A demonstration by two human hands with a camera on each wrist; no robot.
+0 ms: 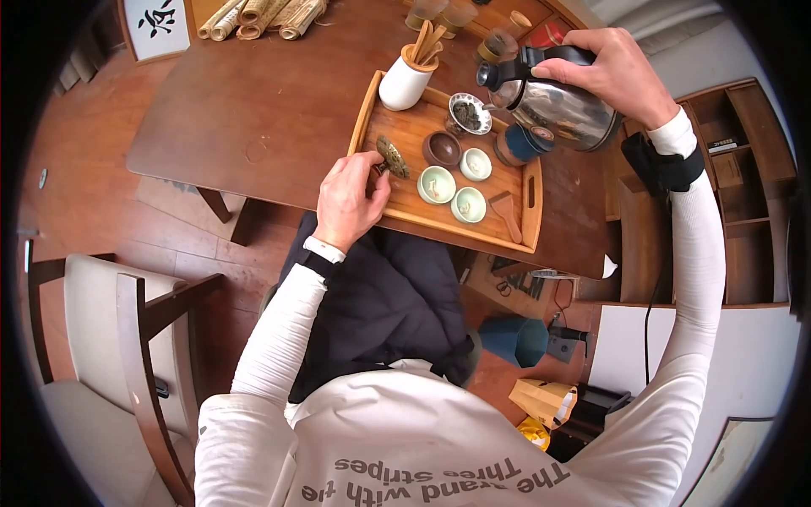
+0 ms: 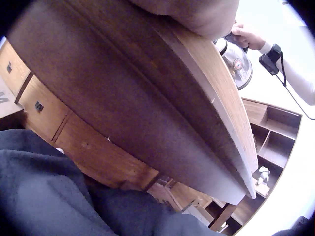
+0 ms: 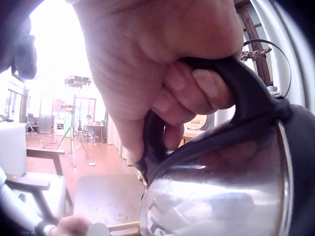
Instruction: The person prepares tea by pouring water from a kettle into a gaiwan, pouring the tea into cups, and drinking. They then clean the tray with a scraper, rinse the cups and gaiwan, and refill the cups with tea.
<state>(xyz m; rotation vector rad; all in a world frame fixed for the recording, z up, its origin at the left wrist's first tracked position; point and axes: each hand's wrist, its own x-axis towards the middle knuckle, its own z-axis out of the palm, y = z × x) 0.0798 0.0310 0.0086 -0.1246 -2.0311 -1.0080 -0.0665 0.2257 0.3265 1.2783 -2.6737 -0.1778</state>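
My right hand [image 1: 604, 72] grips the black handle of a shiny metal kettle [image 1: 562, 114], its fingers curled round it in the right wrist view. The kettle is raised over the tray's right side, its spout end beside a patterned bowl [image 1: 470, 113] of dark tea leaves. My left hand [image 1: 351, 198], at the tray's near left edge, pinches a round mottled lid-like disc [image 1: 393, 157] held on edge. Near it on the wooden tray [image 1: 372, 110] stand a brown bowl [image 1: 442, 149] and three pale green cups [image 1: 436, 184]. In the left wrist view the table edge fills the middle.
On the tray also are a white jar [image 1: 404, 83] of wooden tools, a blue-banded cup [image 1: 521, 144] under the kettle and a small wooden brush [image 1: 507, 216]. Rolled mats [image 1: 262, 17] lie at the table's far left. A chair [image 1: 127, 338] stands left, shelves [image 1: 735, 186] right.
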